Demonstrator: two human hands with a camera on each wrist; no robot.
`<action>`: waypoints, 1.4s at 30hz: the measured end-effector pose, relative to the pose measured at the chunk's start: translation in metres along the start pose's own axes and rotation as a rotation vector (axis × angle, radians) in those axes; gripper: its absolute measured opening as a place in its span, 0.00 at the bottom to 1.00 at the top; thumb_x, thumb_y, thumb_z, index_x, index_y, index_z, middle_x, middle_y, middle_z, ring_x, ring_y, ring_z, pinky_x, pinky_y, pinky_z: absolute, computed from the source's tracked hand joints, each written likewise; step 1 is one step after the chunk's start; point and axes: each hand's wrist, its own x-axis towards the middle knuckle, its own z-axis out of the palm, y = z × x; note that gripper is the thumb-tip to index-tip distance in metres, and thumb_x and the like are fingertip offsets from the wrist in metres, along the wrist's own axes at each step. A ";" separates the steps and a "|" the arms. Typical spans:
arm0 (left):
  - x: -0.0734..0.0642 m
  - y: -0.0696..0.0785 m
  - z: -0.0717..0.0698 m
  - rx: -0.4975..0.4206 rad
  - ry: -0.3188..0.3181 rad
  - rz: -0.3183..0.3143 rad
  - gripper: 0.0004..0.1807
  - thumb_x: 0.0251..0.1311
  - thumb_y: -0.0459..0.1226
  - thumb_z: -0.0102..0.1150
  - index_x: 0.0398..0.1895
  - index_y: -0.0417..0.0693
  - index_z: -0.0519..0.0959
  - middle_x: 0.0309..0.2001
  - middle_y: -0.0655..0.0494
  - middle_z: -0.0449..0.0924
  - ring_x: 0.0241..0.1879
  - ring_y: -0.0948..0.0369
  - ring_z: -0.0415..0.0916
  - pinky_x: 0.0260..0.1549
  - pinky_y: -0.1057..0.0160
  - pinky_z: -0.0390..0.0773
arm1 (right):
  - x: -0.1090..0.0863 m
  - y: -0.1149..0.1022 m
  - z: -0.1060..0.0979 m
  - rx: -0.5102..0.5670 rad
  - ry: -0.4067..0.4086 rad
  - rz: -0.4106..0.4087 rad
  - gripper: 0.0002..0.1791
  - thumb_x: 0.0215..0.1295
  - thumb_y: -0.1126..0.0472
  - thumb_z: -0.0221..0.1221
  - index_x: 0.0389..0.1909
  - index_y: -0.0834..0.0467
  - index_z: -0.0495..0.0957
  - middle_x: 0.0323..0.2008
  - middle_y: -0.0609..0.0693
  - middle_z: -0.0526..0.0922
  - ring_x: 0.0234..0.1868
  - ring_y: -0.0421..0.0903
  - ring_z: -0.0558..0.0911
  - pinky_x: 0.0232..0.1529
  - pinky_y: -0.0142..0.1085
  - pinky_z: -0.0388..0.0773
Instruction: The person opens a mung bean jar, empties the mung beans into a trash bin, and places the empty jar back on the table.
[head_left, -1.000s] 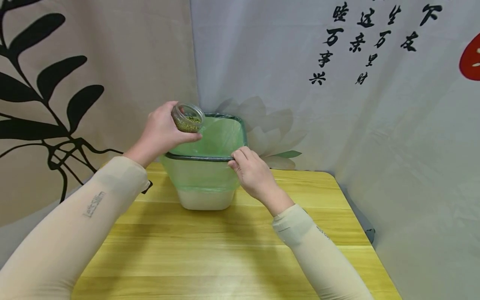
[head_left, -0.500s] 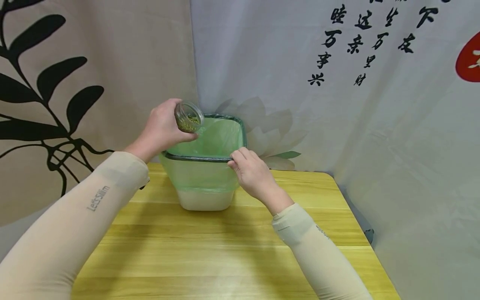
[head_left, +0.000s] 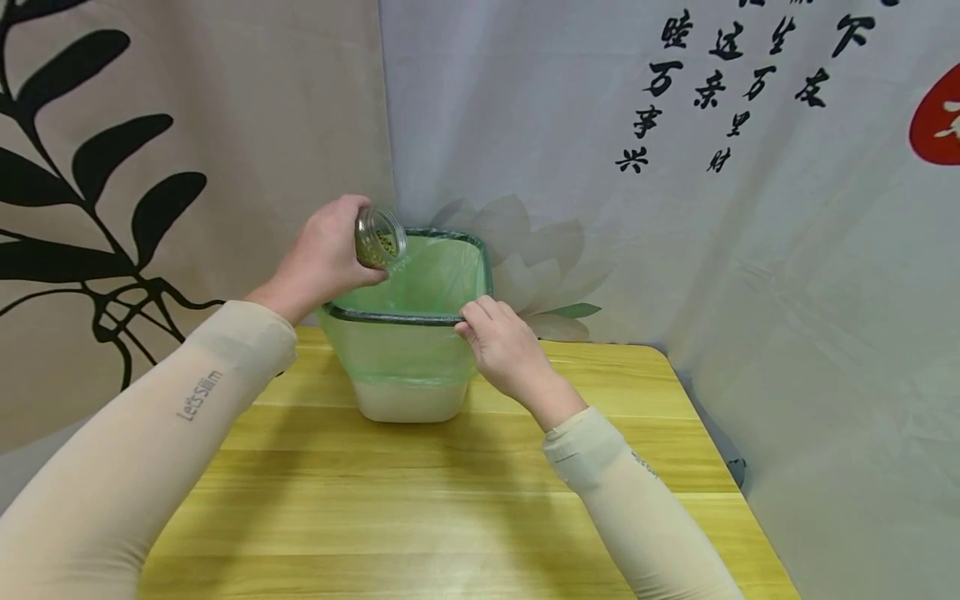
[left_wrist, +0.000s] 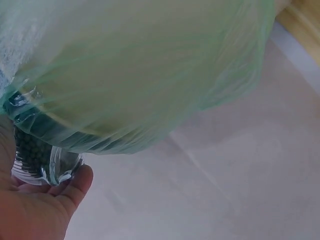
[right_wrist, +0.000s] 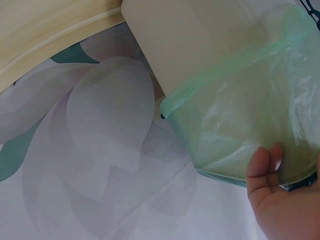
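My left hand (head_left: 322,250) grips a clear jar (head_left: 371,238) with small green beans inside, probably mung beans. The jar lies tilted, its open mouth facing right, above the left part of a white trash bin (head_left: 412,402). A thin green plastic bag (head_left: 401,350) lines the bin and folds down over its dark rim. My right hand (head_left: 510,350) pinches that rim at the near right corner. In the left wrist view, beans show through the jar (left_wrist: 32,155) below the bin's edge. Fingers of the right hand (right_wrist: 287,210) curl over the bagged rim in the right wrist view.
The bin stands toward the back of a yellow wood-grain table (head_left: 420,517). Close behind it hang pale cloth backdrops (head_left: 525,108) with dark leaves, a lotus and black characters. The table's right edge slants toward the front.
My left hand has shifted slightly up and right, turning the jar so its mouth tips further toward the bin. The right hand and bin have stayed in place.
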 end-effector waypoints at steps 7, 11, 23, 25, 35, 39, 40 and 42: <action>0.001 -0.002 0.000 0.039 0.003 0.057 0.51 0.43 0.32 0.83 0.73 0.32 0.66 0.66 0.32 0.75 0.67 0.35 0.70 0.74 0.35 0.68 | 0.000 -0.001 0.000 0.003 -0.001 0.001 0.14 0.85 0.51 0.50 0.50 0.58 0.76 0.43 0.52 0.77 0.43 0.53 0.75 0.48 0.43 0.78; 0.002 -0.003 0.000 0.062 0.010 0.094 0.50 0.43 0.31 0.83 0.72 0.32 0.67 0.66 0.32 0.75 0.67 0.34 0.70 0.73 0.34 0.69 | 0.000 -0.001 0.000 0.003 -0.006 0.003 0.14 0.85 0.51 0.49 0.50 0.58 0.76 0.43 0.52 0.77 0.43 0.53 0.75 0.48 0.43 0.78; 0.001 -0.002 0.003 0.131 0.027 0.147 0.47 0.43 0.28 0.81 0.70 0.34 0.68 0.64 0.31 0.76 0.65 0.34 0.70 0.70 0.33 0.71 | -0.001 -0.001 -0.001 0.006 -0.009 0.010 0.14 0.85 0.51 0.50 0.50 0.58 0.75 0.42 0.52 0.76 0.42 0.53 0.74 0.47 0.43 0.78; 0.001 -0.002 0.004 0.138 0.026 0.148 0.47 0.43 0.27 0.81 0.70 0.34 0.68 0.65 0.31 0.76 0.65 0.34 0.70 0.70 0.33 0.71 | -0.001 -0.001 -0.001 0.006 -0.009 0.010 0.14 0.85 0.51 0.50 0.50 0.58 0.76 0.42 0.52 0.76 0.42 0.52 0.74 0.47 0.43 0.78; 0.000 0.001 0.003 0.170 0.022 0.158 0.46 0.44 0.26 0.79 0.71 0.34 0.68 0.64 0.31 0.76 0.64 0.35 0.70 0.69 0.34 0.73 | -0.001 -0.001 -0.001 0.001 0.003 -0.001 0.14 0.85 0.51 0.50 0.50 0.58 0.76 0.42 0.52 0.77 0.42 0.52 0.75 0.47 0.42 0.78; 0.000 0.002 0.003 0.178 0.010 0.158 0.47 0.45 0.25 0.80 0.72 0.33 0.67 0.65 0.31 0.75 0.65 0.35 0.69 0.70 0.34 0.72 | -0.001 -0.001 -0.001 -0.001 0.004 -0.003 0.14 0.85 0.51 0.50 0.50 0.58 0.76 0.43 0.52 0.78 0.42 0.52 0.75 0.47 0.43 0.78; 0.000 0.002 0.003 0.181 0.010 0.160 0.48 0.45 0.25 0.80 0.72 0.33 0.67 0.66 0.31 0.75 0.65 0.35 0.69 0.70 0.34 0.72 | -0.001 -0.001 -0.001 -0.001 0.003 -0.003 0.14 0.85 0.51 0.50 0.50 0.58 0.76 0.43 0.52 0.78 0.42 0.53 0.75 0.47 0.43 0.78; 0.000 0.002 0.003 0.183 0.009 0.164 0.48 0.45 0.25 0.80 0.72 0.34 0.67 0.66 0.31 0.75 0.66 0.35 0.69 0.71 0.34 0.72 | -0.001 -0.001 -0.002 0.000 0.001 -0.003 0.14 0.85 0.51 0.50 0.50 0.58 0.76 0.43 0.52 0.78 0.43 0.53 0.76 0.48 0.43 0.79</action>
